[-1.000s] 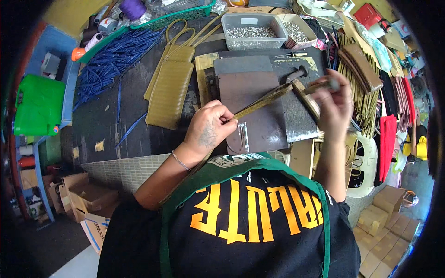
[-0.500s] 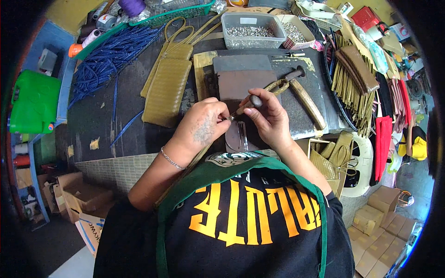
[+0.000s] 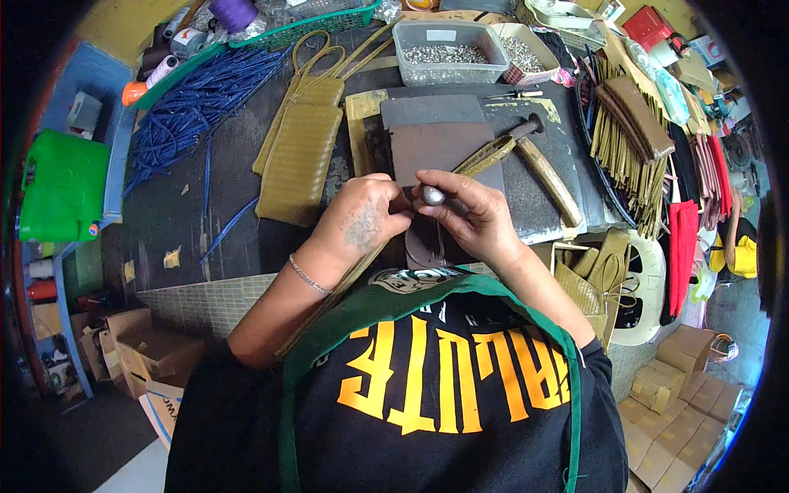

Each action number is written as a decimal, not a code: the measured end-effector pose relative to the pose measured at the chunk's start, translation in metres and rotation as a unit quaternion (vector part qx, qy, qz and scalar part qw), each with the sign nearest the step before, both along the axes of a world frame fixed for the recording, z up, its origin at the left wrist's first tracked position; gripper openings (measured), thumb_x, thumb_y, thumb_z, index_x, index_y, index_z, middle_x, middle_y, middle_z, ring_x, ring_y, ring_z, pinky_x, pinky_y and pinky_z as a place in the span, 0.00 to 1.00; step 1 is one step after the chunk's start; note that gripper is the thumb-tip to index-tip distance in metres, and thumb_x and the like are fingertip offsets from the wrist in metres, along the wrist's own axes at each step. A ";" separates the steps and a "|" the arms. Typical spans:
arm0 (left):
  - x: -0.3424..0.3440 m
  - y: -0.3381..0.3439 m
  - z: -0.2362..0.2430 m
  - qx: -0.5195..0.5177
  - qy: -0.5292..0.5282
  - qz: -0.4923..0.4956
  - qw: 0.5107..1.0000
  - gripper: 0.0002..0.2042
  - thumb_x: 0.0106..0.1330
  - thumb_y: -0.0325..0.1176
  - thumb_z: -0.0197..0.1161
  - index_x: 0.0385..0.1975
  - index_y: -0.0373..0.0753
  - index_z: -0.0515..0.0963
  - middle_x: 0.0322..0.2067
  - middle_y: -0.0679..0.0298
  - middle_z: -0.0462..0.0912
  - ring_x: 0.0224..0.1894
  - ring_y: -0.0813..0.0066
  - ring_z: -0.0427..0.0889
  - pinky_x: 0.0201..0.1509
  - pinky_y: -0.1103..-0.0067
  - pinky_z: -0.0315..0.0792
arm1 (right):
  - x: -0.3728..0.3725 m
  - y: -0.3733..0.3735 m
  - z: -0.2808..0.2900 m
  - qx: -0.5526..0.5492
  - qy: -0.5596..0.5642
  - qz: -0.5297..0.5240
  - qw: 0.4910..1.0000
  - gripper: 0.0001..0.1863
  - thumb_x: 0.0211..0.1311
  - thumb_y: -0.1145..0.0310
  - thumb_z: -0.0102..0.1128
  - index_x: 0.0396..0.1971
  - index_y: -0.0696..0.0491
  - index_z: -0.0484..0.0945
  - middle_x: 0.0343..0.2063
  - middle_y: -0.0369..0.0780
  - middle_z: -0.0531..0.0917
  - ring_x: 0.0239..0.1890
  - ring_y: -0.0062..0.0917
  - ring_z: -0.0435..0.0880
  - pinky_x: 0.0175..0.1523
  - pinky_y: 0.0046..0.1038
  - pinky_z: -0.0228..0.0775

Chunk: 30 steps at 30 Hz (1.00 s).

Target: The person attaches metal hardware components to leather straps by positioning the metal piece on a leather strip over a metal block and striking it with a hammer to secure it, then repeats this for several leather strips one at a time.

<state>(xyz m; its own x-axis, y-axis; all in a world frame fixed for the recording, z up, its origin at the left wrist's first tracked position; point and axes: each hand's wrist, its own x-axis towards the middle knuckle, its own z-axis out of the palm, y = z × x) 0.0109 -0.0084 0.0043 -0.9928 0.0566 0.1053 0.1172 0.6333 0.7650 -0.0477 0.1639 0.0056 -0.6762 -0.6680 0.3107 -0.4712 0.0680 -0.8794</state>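
Close together over the near edge of the work table, my left hand [image 3: 362, 215] and my right hand [image 3: 481, 215] are both closed. My right thumb and fingers grip a short punch-like tool [image 3: 432, 195], its rounded metal end facing up; its lower part is hidden by my fingers. An olive woven strap [image 3: 362, 264] is pinched in my left hand and trails down along my left forearm. Another stretch of olive strap [image 3: 486, 158] lies beyond my right hand. Underneath are brown pads [image 3: 444, 152]. Beside them lies a wooden-handled hammer [image 3: 544, 177].
A folded olive woven pouch [image 3: 297, 164] and blue cords [image 3: 177, 119] lie to the left. At the back stands a clear tub of metal studs [image 3: 448, 74]. Olive strips [image 3: 620, 156] are piled at the right. Below sits a box of woven pieces [image 3: 588, 287].
The tool in my right hand has tipped, so its rounded end now faces up toward me. My right hand has moved slightly left, nearer my left hand.
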 end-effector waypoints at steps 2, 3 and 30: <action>-0.002 -0.004 -0.001 0.003 -0.018 -0.006 1.000 0.08 0.42 0.27 0.63 0.20 0.29 0.75 0.23 0.55 0.75 0.26 0.64 0.77 0.32 0.77 0.71 | -0.004 0.000 0.006 0.007 0.051 0.024 0.998 0.19 0.47 0.76 0.61 0.43 0.53 0.73 0.35 0.42 0.79 0.37 0.29 0.79 0.42 0.26 0.71; -0.002 -0.007 0.000 0.006 -0.028 -0.015 0.999 0.10 0.41 0.28 0.64 0.22 0.30 0.75 0.23 0.55 0.75 0.27 0.64 0.77 0.34 0.76 0.71 | -0.006 -0.001 0.007 0.014 0.102 0.048 0.994 0.19 0.46 0.75 0.61 0.43 0.53 0.73 0.35 0.42 0.79 0.37 0.31 0.79 0.42 0.27 0.71; -0.012 -0.008 0.023 -0.236 -0.113 -0.103 0.960 0.10 0.41 0.36 0.57 0.18 0.36 0.79 0.18 0.49 0.74 0.22 0.53 0.76 0.29 0.69 0.72 | -0.041 -0.005 0.015 0.203 0.364 0.191 0.889 0.05 0.41 0.69 0.54 0.20 0.53 0.73 0.24 0.36 0.75 0.33 0.30 0.73 0.39 0.27 0.68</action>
<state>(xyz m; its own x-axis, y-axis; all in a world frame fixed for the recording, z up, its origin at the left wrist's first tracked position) -0.0013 -0.0164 0.0270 -0.9500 0.2421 -0.1973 0.1414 0.8967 0.4195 -0.0886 0.1593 0.0207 -0.0944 -0.9626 0.2539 -0.9622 0.0228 -0.2713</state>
